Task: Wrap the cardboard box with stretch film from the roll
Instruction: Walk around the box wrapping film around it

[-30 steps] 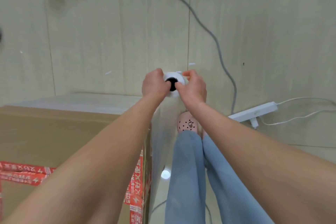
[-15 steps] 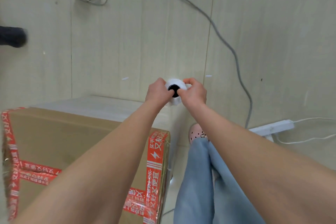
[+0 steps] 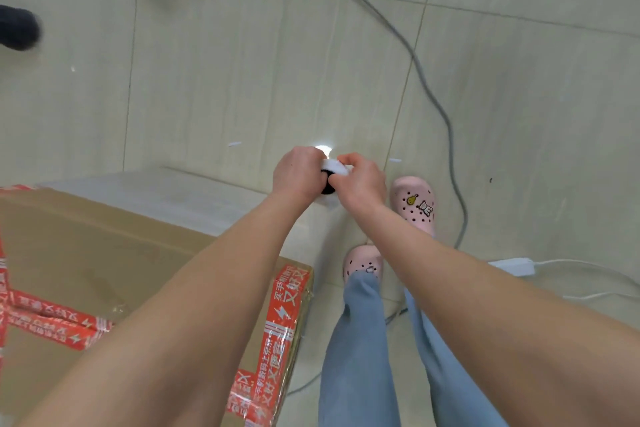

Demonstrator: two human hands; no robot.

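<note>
Swung further round the cardboard box [image 3: 121, 253] corner, the stretch film roll [image 3: 335, 168] is grasped by fingers of left hand [image 3: 294, 173] and right hand [image 3: 362, 182]; next side likely follows.

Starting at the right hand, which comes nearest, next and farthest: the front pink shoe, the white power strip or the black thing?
From the right hand, gripping the roll:
1. Front pink shoe, just to its right.
2. White power strip, farther right on the floor.
3. Black thing, far at the left edge.

Extended left hand [image 3: 294, 173] touches right hand [image 3: 362, 182], seemingly gripping.
</note>
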